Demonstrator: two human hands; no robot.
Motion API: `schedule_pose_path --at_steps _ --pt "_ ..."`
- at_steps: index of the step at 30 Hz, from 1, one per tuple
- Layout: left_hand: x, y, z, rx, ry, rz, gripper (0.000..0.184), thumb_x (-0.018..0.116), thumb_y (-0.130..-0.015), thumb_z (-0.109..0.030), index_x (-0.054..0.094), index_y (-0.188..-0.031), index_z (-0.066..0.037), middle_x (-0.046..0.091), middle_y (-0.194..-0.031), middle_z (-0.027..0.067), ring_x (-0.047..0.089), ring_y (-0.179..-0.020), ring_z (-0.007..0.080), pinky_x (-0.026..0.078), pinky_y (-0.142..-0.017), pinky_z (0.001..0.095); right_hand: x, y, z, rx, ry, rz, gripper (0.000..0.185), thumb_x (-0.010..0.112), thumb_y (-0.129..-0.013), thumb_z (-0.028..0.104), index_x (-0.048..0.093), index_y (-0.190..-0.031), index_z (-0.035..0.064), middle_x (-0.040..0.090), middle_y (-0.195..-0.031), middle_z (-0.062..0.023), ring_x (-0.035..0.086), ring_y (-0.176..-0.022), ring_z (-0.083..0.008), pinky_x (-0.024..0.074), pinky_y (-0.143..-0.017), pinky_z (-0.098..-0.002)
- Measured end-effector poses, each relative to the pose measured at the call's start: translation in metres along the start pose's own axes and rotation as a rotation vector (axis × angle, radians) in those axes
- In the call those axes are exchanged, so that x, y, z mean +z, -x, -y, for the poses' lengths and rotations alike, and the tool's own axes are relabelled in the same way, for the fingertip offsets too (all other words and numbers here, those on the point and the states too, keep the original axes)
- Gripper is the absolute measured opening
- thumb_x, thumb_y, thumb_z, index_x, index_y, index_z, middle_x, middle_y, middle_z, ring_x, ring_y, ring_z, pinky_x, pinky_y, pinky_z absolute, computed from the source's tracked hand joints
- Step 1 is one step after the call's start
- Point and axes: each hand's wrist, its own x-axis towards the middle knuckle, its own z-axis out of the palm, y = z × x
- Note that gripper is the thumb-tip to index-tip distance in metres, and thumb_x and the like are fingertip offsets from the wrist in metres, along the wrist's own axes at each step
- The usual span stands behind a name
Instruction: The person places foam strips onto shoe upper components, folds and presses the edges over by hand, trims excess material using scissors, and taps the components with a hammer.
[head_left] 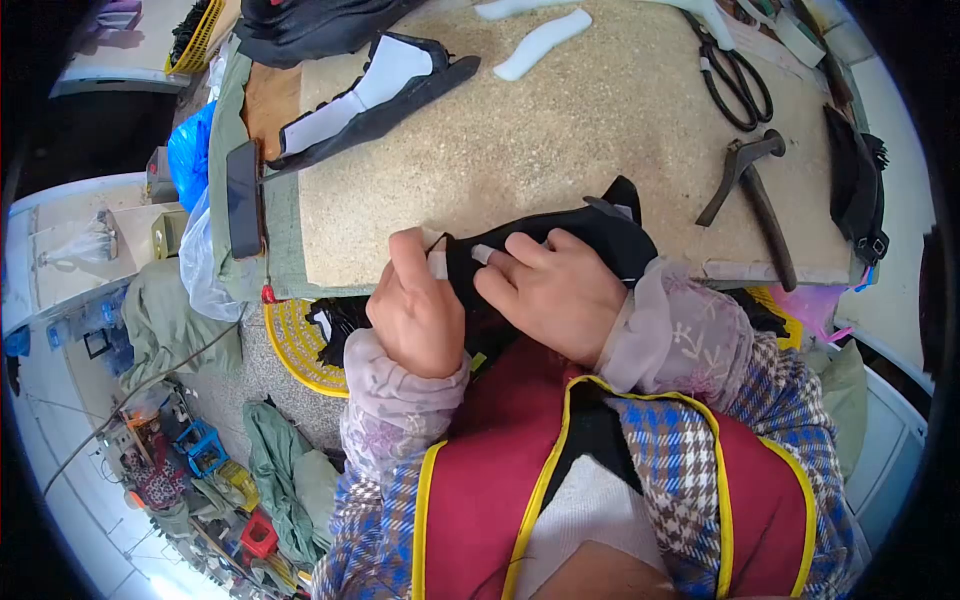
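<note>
A black fabric piece (590, 235) lies at the near edge of the worktable, partly hanging over it. My left hand (417, 305) grips its left end with bent fingers, and a light wrapping shows on one finger. My right hand (555, 292) is on the middle of the piece, fingers curled onto the cloth, with a wrapped fingertip pointing left. The two hands are a short way apart. A folded dark flap sticks up at the right end of the piece. What lies under my fingers is hidden.
The worktable (400, 210) holds a black piece with white lining (385, 85), white strips (543, 44), black scissors (735, 85), a hammer (757, 200) and a phone (243, 200). Black strapped pieces (856, 185) hang at the right edge. A yellow basket (290, 345) sits below.
</note>
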Motion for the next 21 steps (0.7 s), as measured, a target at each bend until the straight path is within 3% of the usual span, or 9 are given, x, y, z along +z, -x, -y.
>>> schedule_pose_path --at_steps 4,8,11,14,17,19,21 --pt "0.009 -0.005 0.01 -0.026 0.16 -0.01 0.032 0.066 -0.073 -0.001 0.053 -0.101 -0.003 0.064 -0.077 0.0157 0.063 -0.071 0.0354 0.049 -0.06 0.0426 0.0 -0.002 0.0 -0.01 0.014 0.006 0.017 0.055 -0.076 0.02 0.055 -0.09 0.0101 0.063 -0.092 0.0009 0.053 -0.088 -0.0148 0.0419 -0.065 -0.0299" --pt "0.009 -0.015 0.005 -0.085 0.125 0.099 0.044 0.072 -0.062 -0.001 0.055 -0.102 -0.007 0.063 -0.084 0.012 0.061 -0.08 0.0325 0.049 -0.066 0.0419 0.001 -0.001 0.0 -0.012 0.003 -0.027 0.017 0.056 -0.075 0.019 0.055 -0.089 0.0096 0.064 -0.092 0.0001 0.054 -0.087 -0.015 0.044 -0.064 -0.0289" --pt "0.006 -0.022 0.008 -0.096 0.1 0.102 0.039 0.067 -0.065 0.002 0.056 -0.101 -0.007 0.063 -0.086 0.0132 0.061 -0.08 0.0339 0.049 -0.067 0.0423 0.0 0.0 -0.001 -0.013 0.007 -0.064 0.017 0.056 -0.075 0.018 0.055 -0.089 0.0093 0.064 -0.091 -0.0002 0.055 -0.084 -0.0149 0.0471 -0.061 -0.028" --pt "0.0 -0.029 0.014 0.281 -0.099 -0.143 0.034 0.061 -0.069 0.005 0.057 -0.101 -0.005 0.063 -0.087 0.0146 0.06 -0.08 0.0361 0.048 -0.07 0.0434 0.001 0.0 -0.003 -0.003 -0.011 -0.076 0.016 0.056 -0.075 0.016 0.055 -0.089 0.0088 0.064 -0.089 -0.001 0.057 -0.083 -0.0155 0.0498 -0.057 -0.0291" --pt "-0.001 -0.015 0.008 0.165 0.373 0.259 0.029 0.056 -0.072 0.006 0.058 -0.1 -0.002 0.061 -0.093 0.0164 0.059 -0.083 0.0374 0.048 -0.072 0.0436 -0.002 0.0 -0.005 0.003 -0.068 -0.019 0.015 0.056 -0.076 0.014 0.056 -0.09 0.0083 0.063 -0.087 -0.0035 0.059 -0.081 -0.0179 0.051 -0.055 -0.0316" --pt "-0.004 -0.013 0.009 0.217 0.37 0.29 0.031 0.061 -0.074 0.003 0.059 -0.105 -0.003 0.06 -0.098 0.0164 0.059 -0.087 0.0366 0.048 -0.075 0.0417 -0.014 0.001 -0.023 0.002 -0.136 0.04 0.017 0.057 -0.077 0.013 0.057 -0.093 0.0086 0.063 -0.087 -0.0058 0.061 -0.08 -0.0203 0.0512 -0.056 -0.0331" --pt "-0.006 -0.011 0.012 0.277 0.375 0.342 0.034 0.066 -0.075 0.0 0.06 -0.109 -0.003 0.058 -0.103 0.0163 0.058 -0.091 0.0357 0.048 -0.078 0.0397 -0.039 0.003 -0.04 0.116 -0.193 0.091 0.034 0.069 -0.074 0.019 0.058 -0.104 0.0094 0.06 -0.09 -0.009 0.062 -0.079 -0.0272 0.0513 -0.062 -0.0362"
